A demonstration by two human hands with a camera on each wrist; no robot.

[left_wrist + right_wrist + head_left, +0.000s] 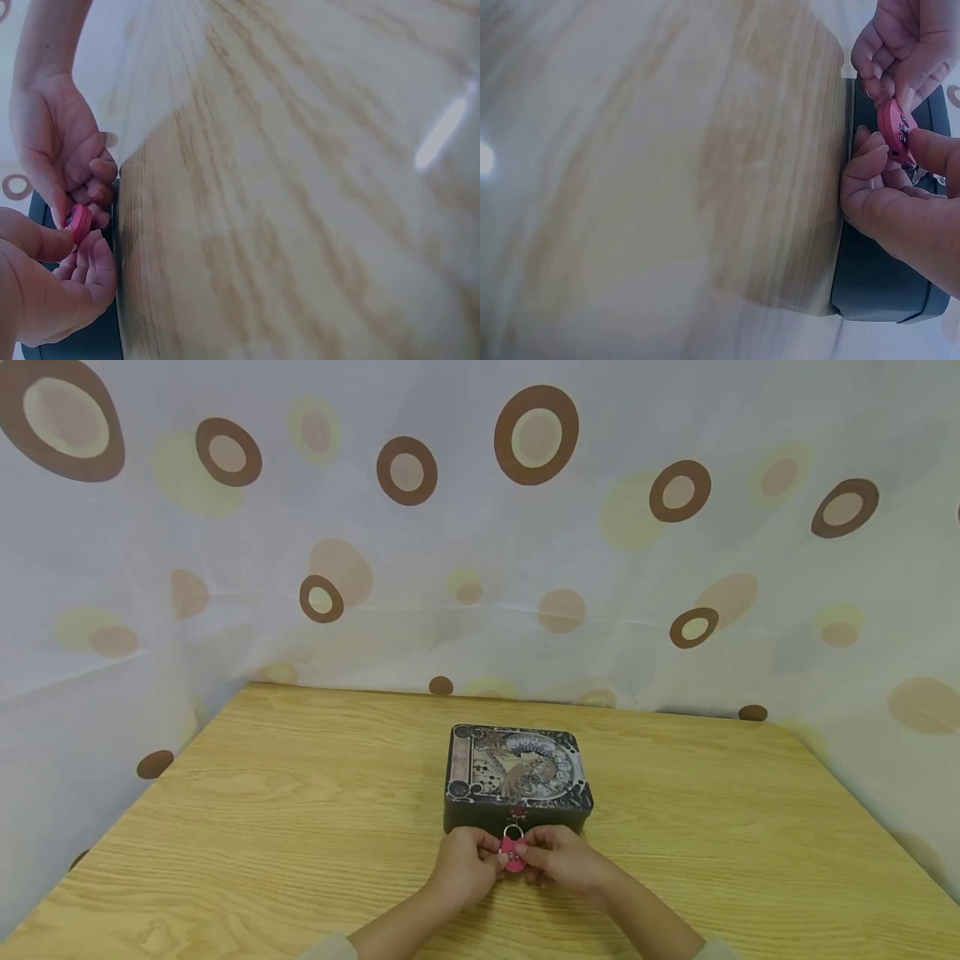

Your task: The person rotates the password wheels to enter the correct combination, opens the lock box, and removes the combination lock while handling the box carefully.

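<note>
A pink combination padlock [513,855] with number dials hangs by its metal shackle at the front clasp [517,813] of a dark decorated box [525,768]. My left hand [467,865] pinches the padlock's left side between thumb and fingers. From the right, my right hand [564,860] pinches its other side, thumb on the face near the dials. The right wrist view shows the padlock [898,131] between both hands, its dials turned toward the thumbs. In the left wrist view the padlock [79,223] is partly covered by fingers.
The box stands on a light wood-grain table [300,793], its lid down. Behind and at the sides hangs a pale sheet [465,527] with brown, yellow and peach circles, meeting the table's back edge.
</note>
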